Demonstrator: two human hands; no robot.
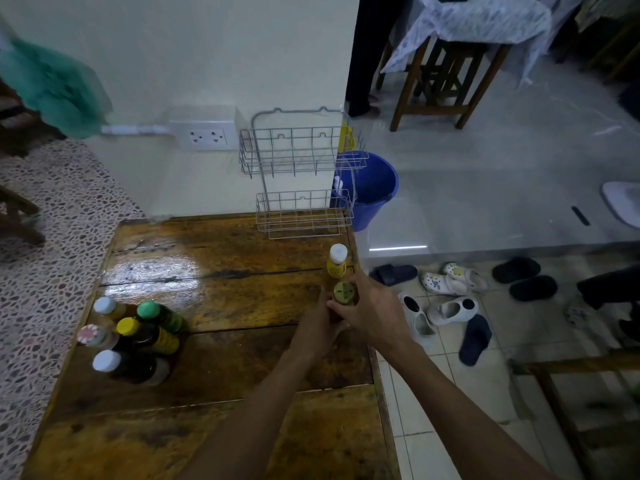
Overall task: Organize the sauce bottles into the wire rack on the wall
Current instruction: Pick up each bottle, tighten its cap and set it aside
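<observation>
A two-tier wire rack (302,174) hangs on the white wall above the far edge of the wooden table (221,258); both tiers hold nothing. Near the table's right edge stands a bottle with a gold-green cap (345,293), and both hands are wrapped around it: my left hand (317,327) from the left, my right hand (375,311) from the right. Just behind it stands a white-capped bottle with a yellow label (337,262). Several more sauce bottles (133,337) cluster at the table's left side.
A wall socket (207,136) sits left of the rack. A blue bucket (372,188) stands on the floor behind the rack's right side. Sandals and clogs (450,299) lie on the tiled floor to the right. A stool and a covered table are at the back right.
</observation>
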